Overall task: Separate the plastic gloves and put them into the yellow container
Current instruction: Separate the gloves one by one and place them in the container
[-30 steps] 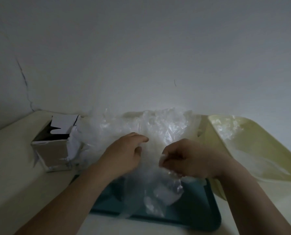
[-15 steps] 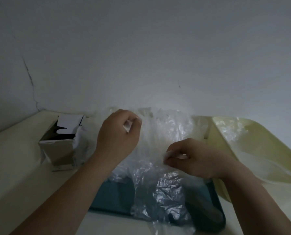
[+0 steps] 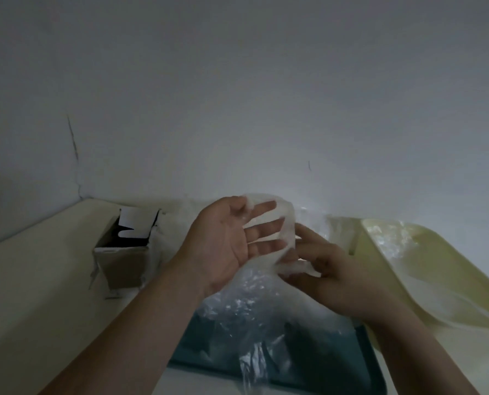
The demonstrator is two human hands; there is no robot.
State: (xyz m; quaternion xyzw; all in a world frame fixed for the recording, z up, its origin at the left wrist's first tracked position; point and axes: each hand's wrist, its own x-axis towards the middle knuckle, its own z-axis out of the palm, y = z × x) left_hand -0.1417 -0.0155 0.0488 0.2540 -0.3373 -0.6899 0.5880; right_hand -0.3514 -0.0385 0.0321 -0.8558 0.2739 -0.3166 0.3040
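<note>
A thin clear plastic glove point(image 3: 288, 223) stretches between my hands above the table. My left hand point(image 3: 223, 246) is turned palm up with straight, spread fingers, and the glove loops around their tips. My right hand point(image 3: 331, 280) pinches the glove's lower edge just right of those fingers. Below both hands, a crumpled pile of clear gloves point(image 3: 246, 312) lies on a teal tray point(image 3: 325, 374). The yellow container point(image 3: 442, 269) sits to the right, tilted, with some clear plastic inside.
An open cardboard box point(image 3: 123, 260) stands at the left on the cream table point(image 3: 38, 295). A grey wall runs right behind everything. The table's left part is bare.
My left hand has turned palm up and spread its fingers inside the glove. My right hand has risen and moved left to meet it. The glove is lifted off the pile.
</note>
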